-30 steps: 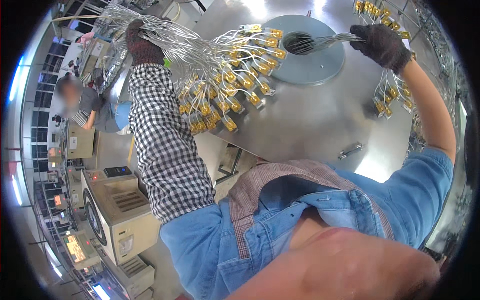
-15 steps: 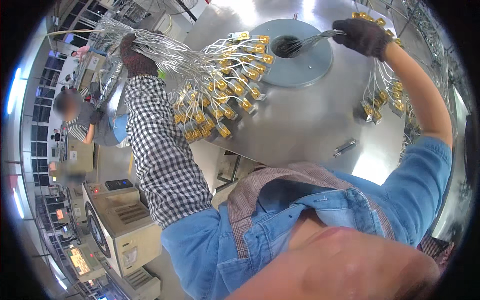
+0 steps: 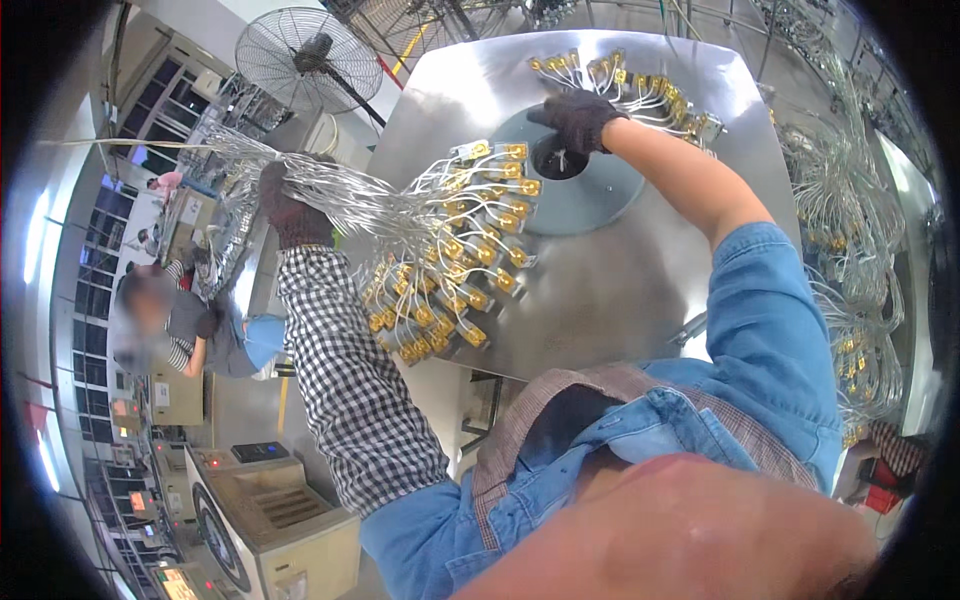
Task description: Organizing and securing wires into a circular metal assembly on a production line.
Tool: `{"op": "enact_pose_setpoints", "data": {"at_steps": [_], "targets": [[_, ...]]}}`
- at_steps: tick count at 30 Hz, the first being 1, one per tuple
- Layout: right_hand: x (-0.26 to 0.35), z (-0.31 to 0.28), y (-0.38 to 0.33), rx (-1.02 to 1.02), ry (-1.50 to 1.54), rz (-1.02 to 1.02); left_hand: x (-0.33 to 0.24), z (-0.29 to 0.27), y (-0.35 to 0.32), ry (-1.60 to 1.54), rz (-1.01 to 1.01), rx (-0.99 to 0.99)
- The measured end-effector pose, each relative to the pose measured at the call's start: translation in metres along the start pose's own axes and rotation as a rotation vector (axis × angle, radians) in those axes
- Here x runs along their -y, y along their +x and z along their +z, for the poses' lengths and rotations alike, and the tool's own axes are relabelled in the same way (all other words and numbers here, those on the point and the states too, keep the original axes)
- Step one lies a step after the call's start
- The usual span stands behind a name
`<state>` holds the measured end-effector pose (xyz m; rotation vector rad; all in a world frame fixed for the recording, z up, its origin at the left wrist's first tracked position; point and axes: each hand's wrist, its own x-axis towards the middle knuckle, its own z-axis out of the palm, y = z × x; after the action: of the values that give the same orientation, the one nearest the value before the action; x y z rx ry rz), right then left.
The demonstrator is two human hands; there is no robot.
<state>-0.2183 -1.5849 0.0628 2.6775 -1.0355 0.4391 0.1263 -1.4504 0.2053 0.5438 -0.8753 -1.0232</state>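
Note:
My left hand [image 3: 293,210], in a dark glove, is shut on a thick bundle of silver wires [image 3: 370,205]. Its many yellow connectors [image 3: 450,270] fan out over the shiny metal table [image 3: 620,310]. My right hand [image 3: 578,118], also gloved, is closed at the rim of the dark hole [image 3: 558,162] in a round grey disc [image 3: 590,205] on the table. It grips a second wire bundle, whose yellow connectors [image 3: 640,85] spread behind it toward the table's far edge. The wire ends under this hand are hidden.
A large standing fan [image 3: 300,60] is beyond the table's left corner. A seated person [image 3: 180,320] works at the left. A beige machine [image 3: 270,500] stands below left. More wire bundles with yellow connectors hang at the right [image 3: 850,260].
My right hand has come down from the disc's far side onto the hole's rim, bringing its bundle along. My left hand's bundle lies lower across the table, and the view has shifted.

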Motion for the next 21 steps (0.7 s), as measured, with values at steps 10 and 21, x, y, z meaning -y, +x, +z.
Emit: {"op": "enact_pose_setpoints", "data": {"at_steps": [10,21], "targets": [[0.199,-0.14,0.018,-0.442,0.89,0.026,0.003,-0.005,0.017,0.034,0.005,-0.053],[0.217,-0.142,0.07,-0.403,1.141,0.272,0.043,-0.031,-0.006,-0.235,-0.263,0.362]]}}
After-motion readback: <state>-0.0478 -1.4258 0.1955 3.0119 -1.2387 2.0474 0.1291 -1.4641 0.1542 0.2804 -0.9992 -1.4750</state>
